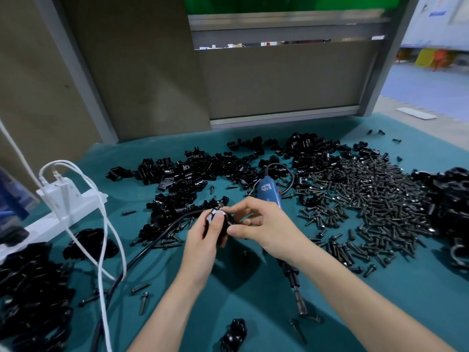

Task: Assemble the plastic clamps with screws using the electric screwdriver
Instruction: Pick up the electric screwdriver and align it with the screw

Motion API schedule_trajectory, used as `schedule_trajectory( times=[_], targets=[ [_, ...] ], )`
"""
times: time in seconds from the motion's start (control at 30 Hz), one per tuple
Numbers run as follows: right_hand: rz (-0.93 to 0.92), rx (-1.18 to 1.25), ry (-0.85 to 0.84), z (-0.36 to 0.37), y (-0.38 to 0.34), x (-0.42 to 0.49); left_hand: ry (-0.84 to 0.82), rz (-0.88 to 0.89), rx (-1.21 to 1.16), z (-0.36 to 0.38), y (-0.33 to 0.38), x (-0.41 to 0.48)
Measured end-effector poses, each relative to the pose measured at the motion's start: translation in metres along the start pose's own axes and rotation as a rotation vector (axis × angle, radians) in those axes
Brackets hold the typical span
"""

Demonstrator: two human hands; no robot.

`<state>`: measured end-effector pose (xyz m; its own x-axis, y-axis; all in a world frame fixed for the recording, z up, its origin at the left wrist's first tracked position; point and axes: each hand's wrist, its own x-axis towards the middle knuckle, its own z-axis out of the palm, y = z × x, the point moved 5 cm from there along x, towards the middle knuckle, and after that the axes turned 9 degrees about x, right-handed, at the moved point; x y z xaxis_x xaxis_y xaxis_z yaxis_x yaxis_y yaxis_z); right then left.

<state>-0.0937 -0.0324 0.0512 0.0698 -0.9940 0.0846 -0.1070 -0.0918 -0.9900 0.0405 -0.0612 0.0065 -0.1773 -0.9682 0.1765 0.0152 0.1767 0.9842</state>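
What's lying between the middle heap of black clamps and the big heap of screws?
The blue electric screwdriver, on the teal mat between the clamp heap and the screw heap; the right hand covers its middle. The head view shows it.

Teal mat (418, 288) covers table across lower half of frame. Behind it, centre: brown-grey panel (279, 80) in grey metal frame, narrow gap (279, 43) near its top. Slanted grey post (76, 64) upper left. Green sheet (279, 3) top centre. Upper right: grey floor (444, 123), blue floor (431, 85) beyond, yellow block (426, 58) far off. Soft, even light.
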Motion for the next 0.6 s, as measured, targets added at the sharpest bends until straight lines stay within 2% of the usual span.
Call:
schedule_trajectory(
  times=[0.2,0.27,0.33,0.43,0.5,0.6],
  targets=[
    [-0.029,-0.129,0.002,-0.004,-0.004,-0.005,-0.019,-0.042,-0.087,0.001,-0.002,0.002],
    [-0.060,-0.202,0.080,-0.025,-0.013,-0.005,-0.005,-0.093,-0.155,0.000,-0.004,0.002],
    [-0.073,-0.376,0.198,-0.065,-0.020,-0.005,-0.005,-0.131,-0.226,-0.001,-0.006,0.002],
    [0.098,-0.745,0.234,-0.130,-0.015,-0.009,-0.010,-0.186,-0.347,-0.003,-0.005,0.002],
    [0.234,-0.887,0.227,-0.164,-0.001,-0.017,-0.038,-0.245,-0.462,-0.001,-0.005,0.002],
    [0.225,-0.958,0.146,-0.180,0.011,-0.025,-0.087,-0.344,-0.641,0.006,-0.006,-0.001]
  ],
)
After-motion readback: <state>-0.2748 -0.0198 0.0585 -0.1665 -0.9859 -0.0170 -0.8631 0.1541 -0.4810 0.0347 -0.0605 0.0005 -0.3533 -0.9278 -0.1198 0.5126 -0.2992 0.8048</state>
